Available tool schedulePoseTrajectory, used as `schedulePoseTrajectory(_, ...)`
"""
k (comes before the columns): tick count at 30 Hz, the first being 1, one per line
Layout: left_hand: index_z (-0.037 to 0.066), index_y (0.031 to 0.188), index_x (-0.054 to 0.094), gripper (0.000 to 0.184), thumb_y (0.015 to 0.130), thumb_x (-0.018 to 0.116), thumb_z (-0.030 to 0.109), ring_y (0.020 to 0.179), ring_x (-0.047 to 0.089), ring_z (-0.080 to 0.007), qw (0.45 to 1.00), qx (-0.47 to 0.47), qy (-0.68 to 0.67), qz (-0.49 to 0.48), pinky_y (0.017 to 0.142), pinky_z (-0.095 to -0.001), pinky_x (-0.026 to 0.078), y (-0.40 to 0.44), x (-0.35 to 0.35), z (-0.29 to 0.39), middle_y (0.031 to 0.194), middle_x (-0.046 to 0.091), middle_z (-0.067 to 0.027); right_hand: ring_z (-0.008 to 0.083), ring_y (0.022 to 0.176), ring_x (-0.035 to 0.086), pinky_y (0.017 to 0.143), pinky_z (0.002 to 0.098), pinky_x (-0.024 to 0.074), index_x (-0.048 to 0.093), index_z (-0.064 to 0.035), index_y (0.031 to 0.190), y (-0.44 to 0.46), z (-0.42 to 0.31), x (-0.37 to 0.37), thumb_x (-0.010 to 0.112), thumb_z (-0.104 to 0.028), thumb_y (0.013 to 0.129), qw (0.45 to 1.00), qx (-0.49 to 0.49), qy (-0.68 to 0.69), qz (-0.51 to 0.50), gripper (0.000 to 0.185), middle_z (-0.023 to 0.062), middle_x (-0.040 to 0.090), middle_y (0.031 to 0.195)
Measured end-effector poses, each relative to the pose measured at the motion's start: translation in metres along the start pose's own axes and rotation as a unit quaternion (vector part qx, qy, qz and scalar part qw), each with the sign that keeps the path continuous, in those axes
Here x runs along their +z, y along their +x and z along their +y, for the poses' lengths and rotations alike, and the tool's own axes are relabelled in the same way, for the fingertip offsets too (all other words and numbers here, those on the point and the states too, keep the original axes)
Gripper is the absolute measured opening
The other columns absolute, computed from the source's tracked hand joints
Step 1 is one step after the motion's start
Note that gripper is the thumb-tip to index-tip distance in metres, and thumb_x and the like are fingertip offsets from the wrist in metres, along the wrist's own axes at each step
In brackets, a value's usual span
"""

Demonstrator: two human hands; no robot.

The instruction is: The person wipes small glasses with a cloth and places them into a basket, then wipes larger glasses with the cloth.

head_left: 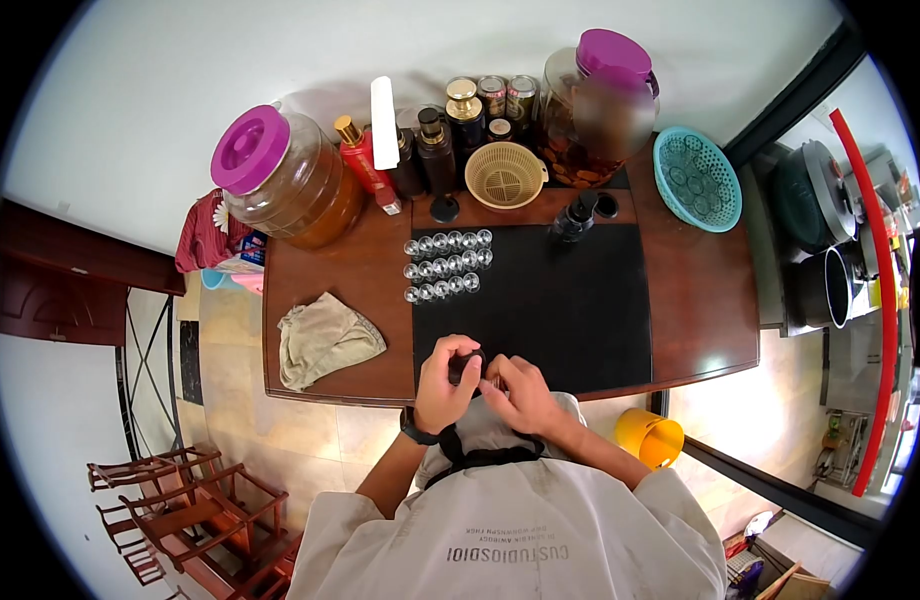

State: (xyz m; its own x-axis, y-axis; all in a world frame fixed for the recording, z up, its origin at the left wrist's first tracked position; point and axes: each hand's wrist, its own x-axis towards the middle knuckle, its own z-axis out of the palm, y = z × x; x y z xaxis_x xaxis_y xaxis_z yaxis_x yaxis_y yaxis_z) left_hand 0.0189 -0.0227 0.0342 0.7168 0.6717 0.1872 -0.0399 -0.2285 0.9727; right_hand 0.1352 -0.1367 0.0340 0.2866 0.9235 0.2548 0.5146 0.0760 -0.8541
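Pale shirt foremost, left hand grips a small dark object, right hand curled, hold unclear

Brightly lit, fairly even wide-angle view, framed by black rounded edges. Strong lens distortion bows the near edge of the table and a red strip at far right. Glare bleaches the floor to the right; a small glint marks the table's near right side. The glasses catch bright highlights. Faint shadows soften the wall. A hazy blur covers part of the right jar. A dark thing in the left hand shows little detail.
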Motion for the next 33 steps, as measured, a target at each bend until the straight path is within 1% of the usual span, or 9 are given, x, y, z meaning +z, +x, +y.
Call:
schedulePoseTrajectory(3, 0.002, 0.103, 0.053, 0.018, 0.087, 0.062, 0.004, 0.069, 0.053, -0.0176, 0.996, 0.072, 0.044, 0.007, 0.065, -0.0277, 0.044, 0.003, 0.001, 0.007, 0.081, 0.056, -0.0092, 0.0202, 0.053, 0.05, 0.052, 0.0307, 0.0396, 0.049, -0.0048, 0.082, -0.003, 0.002, 0.005, 0.056, -0.023, 0.093, 0.956, 0.191, 0.22, -0.045, 0.022, 0.0083, 0.053, 0.062)
schedulePoseTrajectory(5, 0.002, 0.102, 0.054, 0.018, 0.086, 0.062, 0.004, 0.069, 0.054, -0.0184, 0.993, 0.097, 0.059, 0.006, 0.065, -0.0279, 0.044, 0.004, -0.001, 0.008, 0.079, 0.055, -0.0092, 0.0225, 0.053, 0.05, 0.053, 0.0325, 0.0403, 0.049, -0.004, 0.081, -0.008, 0.016, 0.012, 0.055, -0.025, 0.094, 0.843, 0.33, 0.408, -0.12, 0.026, 0.0107, 0.053, 0.062)
schedulePoseTrajectory(9, 0.0, 0.102, 0.054, 0.015, 0.088, 0.059, 0.003, 0.071, 0.052, -0.0119, 0.999, 0.03, -0.003, 0.032, 0.066, -0.0251, 0.044, 0.007, -0.003, 0.005, 0.079, 0.056, -0.0058, 0.0186, 0.052, 0.049, 0.052, 0.0319, 0.0401, 0.05, -0.0041, 0.08, -0.006, 0.002, 0.012, 0.054, -0.028, 0.096, 0.9, 0.255, 0.346, -0.073, 0.029, 0.0078, 0.053, 0.06)
schedulePoseTrajectory(11, -0.001, 0.102, 0.054, 0.012, 0.09, 0.053, 0.001, 0.074, 0.05, -0.006, 0.996, -0.032, -0.074, 0.044, 0.067, -0.0221, 0.043, 0.007, -0.004, 0.003, 0.081, 0.056, -0.0026, 0.0114, 0.056, 0.048, 0.054, 0.0275, 0.0413, 0.05, -0.0054, 0.081, -0.002, -0.001, 0.006, 0.046, -0.025, 0.1, 0.998, 0.046, 0.017, -0.035, 0.028, 0.0013, 0.051, 0.064)
schedulePoseTrajectory(15, 0.002, 0.103, 0.054, 0.017, 0.086, 0.054, 0.0, 0.074, 0.051, -0.0103, 0.994, -0.032, -0.101, 0.036, 0.068, -0.0239, 0.043, 0.003, 0.002, 0.01, 0.087, 0.053, -0.0064, 0.0125, 0.054, 0.048, 0.053, 0.0268, 0.0405, 0.051, -0.0067, 0.081, 0.0, -0.005, 0.002, 0.041, -0.027, 0.103, 0.979, 0.164, 0.09, -0.083, 0.031, 0.0006, 0.051, 0.063)
schedulePoseTrajectory(17, 0.003, 0.103, 0.054, 0.02, 0.083, 0.057, 0.002, 0.074, 0.052, -0.0132, 0.997, 0.038, -0.064, 0.032, 0.069, -0.0261, 0.044, 0.004, 0.006, 0.009, 0.088, 0.052, -0.0082, 0.0142, 0.052, 0.047, 0.051, 0.0277, 0.0395, 0.052, -0.0062, 0.081, -0.003, 0.006, 0.011, 0.04, -0.028, 0.103, 0.871, 0.309, 0.371, -0.086, 0.033, 0.0014, 0.051, 0.061)
schedulePoseTrajectory(19, 0.004, 0.102, 0.055, 0.028, 0.076, 0.066, 0.009, 0.078, 0.053, -0.0229, 0.992, 0.126, -0.006, 0.025, 0.072, -0.0332, 0.045, 0.002, 0.005, 0.003, 0.092, 0.052, -0.0133, 0.0141, 0.051, 0.047, 0.051, 0.0275, 0.0392, 0.052, -0.006, 0.081, -0.003, 0.006, 0.01, 0.038, -0.03, 0.103, 0.842, 0.336, 0.413, -0.093, 0.036, 0.0015, 0.051, 0.061)
schedulePoseTrajectory(23, 0.001, 0.105, 0.052, 0.03, 0.08, 0.063, 0.015, 0.09, 0.046, -0.0216, 0.988, 0.15, 0.03, 0.001, 0.08, -0.0338, 0.04, -0.009, 0.006, -0.009, 0.098, 0.045, -0.0131, 0.0141, 0.048, 0.046, 0.05, 0.0284, 0.0405, 0.047, -0.0062, 0.07, 0.0, 0.001, 0.01, 0.033, -0.04, 0.103, 0.729, 0.412, 0.546, -0.018, 0.049, 0.0031, 0.048, 0.056)
schedulePoseTrajectory(33, 0.002, 0.101, 0.051, 0.018, 0.084, 0.055, 0.008, 0.079, 0.047, -0.0216, 0.983, 0.162, 0.072, 0.048, 0.071, -0.0313, 0.041, 0.002, 0.008, -0.005, 0.093, 0.046, -0.0126, 0.0122, 0.053, 0.048, 0.055, 0.0264, 0.0404, 0.052, -0.0035, 0.079, -0.007, 0.002, 0.014, 0.032, -0.032, 0.104, 0.884, 0.316, 0.343, -0.034, 0.043, 0.0022, 0.051, 0.061)
